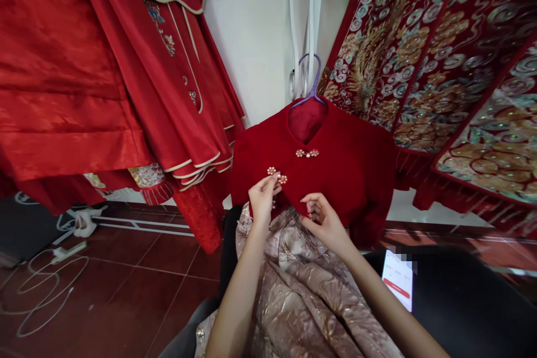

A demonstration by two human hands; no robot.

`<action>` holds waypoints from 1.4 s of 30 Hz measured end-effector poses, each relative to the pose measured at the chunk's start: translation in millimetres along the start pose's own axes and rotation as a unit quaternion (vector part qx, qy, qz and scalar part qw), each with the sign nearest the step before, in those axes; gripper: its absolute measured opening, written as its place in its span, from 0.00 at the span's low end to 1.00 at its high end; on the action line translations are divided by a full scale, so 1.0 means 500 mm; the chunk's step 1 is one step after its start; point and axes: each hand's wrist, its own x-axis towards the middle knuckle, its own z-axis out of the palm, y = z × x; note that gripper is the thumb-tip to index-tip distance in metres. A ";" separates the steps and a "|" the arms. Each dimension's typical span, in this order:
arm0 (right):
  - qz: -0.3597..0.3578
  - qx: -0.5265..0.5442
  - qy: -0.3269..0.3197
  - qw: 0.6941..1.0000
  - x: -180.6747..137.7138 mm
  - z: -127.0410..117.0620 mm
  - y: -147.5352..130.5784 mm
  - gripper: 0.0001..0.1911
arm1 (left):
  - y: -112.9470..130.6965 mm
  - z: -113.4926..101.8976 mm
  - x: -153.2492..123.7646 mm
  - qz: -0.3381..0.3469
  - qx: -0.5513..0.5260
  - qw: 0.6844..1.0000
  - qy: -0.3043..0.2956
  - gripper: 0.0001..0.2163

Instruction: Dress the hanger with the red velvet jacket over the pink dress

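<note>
A short red velvet jacket hangs on a purple hanger in front of me. Two pearl flower clasps show on its front: an upper one at the collar and a lower one. My left hand pinches the jacket's flap at the lower clasp. My right hand is curled on the jacket's lower front edge, fingers closed on the fabric. A pinkish-gold brocade skirt hangs below the jacket, between my forearms.
Red embroidered garments hang at the left. Heavily beaded red and gold gowns hang at the right. A white tag lies on a dark surface at lower right. White cables lie on the red tiled floor.
</note>
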 end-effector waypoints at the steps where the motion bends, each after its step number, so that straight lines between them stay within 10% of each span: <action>1: 0.001 0.000 0.000 1.000 0.000 0.000 -0.001 0.16 | 0.002 0.001 -0.001 -0.001 -0.001 1.000 0.000 0.16; 15: -0.006 -0.024 -0.020 0.999 0.004 -0.022 -0.014 0.15 | 0.018 0.024 -0.002 -0.031 0.057 0.997 -0.050 0.19; 19: -0.011 -0.024 -0.032 0.999 0.010 -0.063 -0.038 0.13 | 0.056 0.065 0.006 0.096 0.180 0.969 -0.142 0.18; 27: 0.003 -0.020 -0.018 1.000 0.011 -0.114 -0.075 0.14 | 0.129 0.130 0.069 0.415 0.590 0.648 -0.243 0.12; 31: -0.017 -0.032 -0.039 0.999 0.005 -0.116 -0.082 0.13 | 0.156 0.148 0.092 0.452 0.624 0.566 -0.293 0.10; 36: -0.024 -0.048 -0.189 0.981 -0.007 -0.135 -0.110 0.26 | 0.184 0.159 0.104 0.452 0.571 0.575 -0.374 0.06; 42: -0.012 -0.035 -0.159 0.987 -0.008 -0.171 -0.111 0.27 | 0.193 0.161 0.108 0.411 0.515 0.622 -0.423 0.05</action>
